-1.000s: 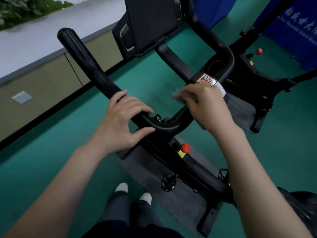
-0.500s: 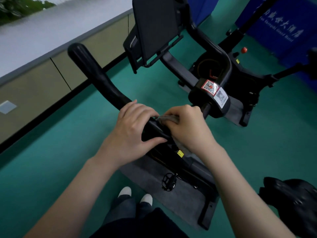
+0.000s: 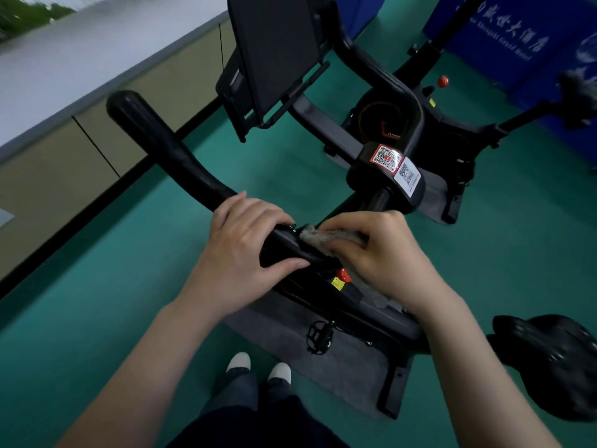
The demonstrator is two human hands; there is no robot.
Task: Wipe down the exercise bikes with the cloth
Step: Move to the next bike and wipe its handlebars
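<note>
A black exercise bike's handlebar (image 3: pixel 168 150) runs from the upper left down to the centre. My left hand (image 3: pixel 245 247) grips the bar near its middle, fingers over the top and thumb underneath. Just to its right, my right hand (image 3: pixel 381 250) holds a small grey cloth (image 3: pixel 326 236) pressed against the bar. The bike's screen (image 3: pixel 277 50) stands above, and a pad with QR stickers (image 3: pixel 392 166) sits at the right end of the handlebar. A red knob (image 3: pixel 343 275) shows below my hands.
A second black bike (image 3: pixel 452 137) stands behind on a grey mat, in front of blue banners (image 3: pixel 504 37). The saddle (image 3: pixel 549 360) is at the lower right. A grey mat (image 3: pixel 339 360) and a pedal (image 3: pixel 319 334) lie below; my white shoes (image 3: pixel 258 367) stand on green floor.
My right hand with the cloth slid from the bar's right bend, near the QR pad, left to the centre beside my left hand. The view shifted down and closer.
</note>
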